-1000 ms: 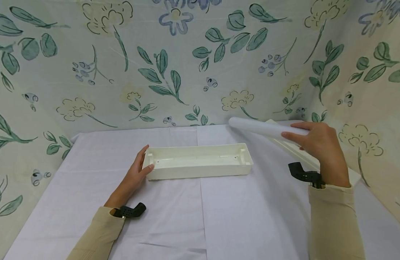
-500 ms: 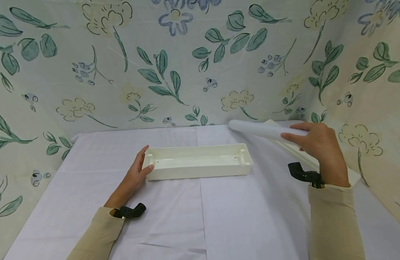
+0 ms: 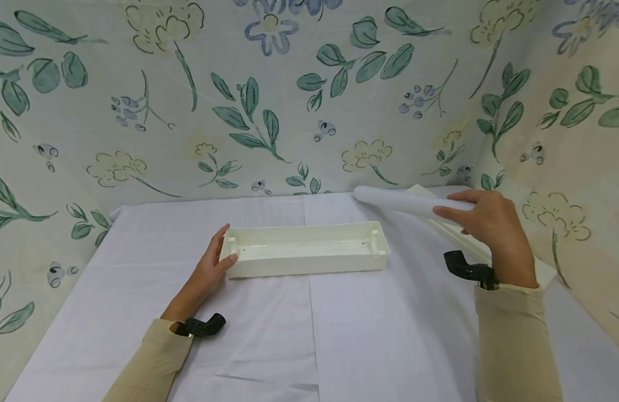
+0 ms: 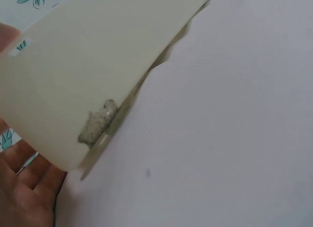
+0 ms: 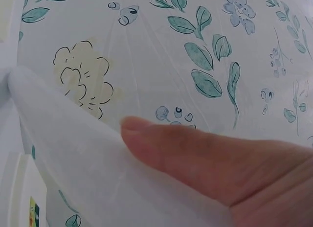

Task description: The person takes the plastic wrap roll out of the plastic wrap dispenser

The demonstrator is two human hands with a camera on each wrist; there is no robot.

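Observation:
A long cream plastic box (image 3: 304, 264) with no cover stands on the white cloth. My left hand (image 3: 209, 268) grips its left end, thumb on the near corner and fingers behind. Seen up close in the left wrist view, the box wall (image 4: 98, 56) has a greyish crumpled patch (image 4: 98, 123) at its lower edge. My right hand (image 3: 495, 220) pinches the near end of a smooth white roll (image 3: 395, 196), raised at the back right; its material is unclear. Under the right hand lies a second long cream piece (image 3: 462, 239), partly hidden by roll and arm.
A white cloth (image 3: 269, 335) with a centre crease covers the table. Floral fabric (image 3: 289, 139) rises directly behind and at both sides. A black wrist camera sits on each wrist. In the right wrist view, a cream edge bears a coloured sticker (image 5: 34, 211).
The right hand drifts very slightly left with the roll. The box and the left hand stay practically where they were.

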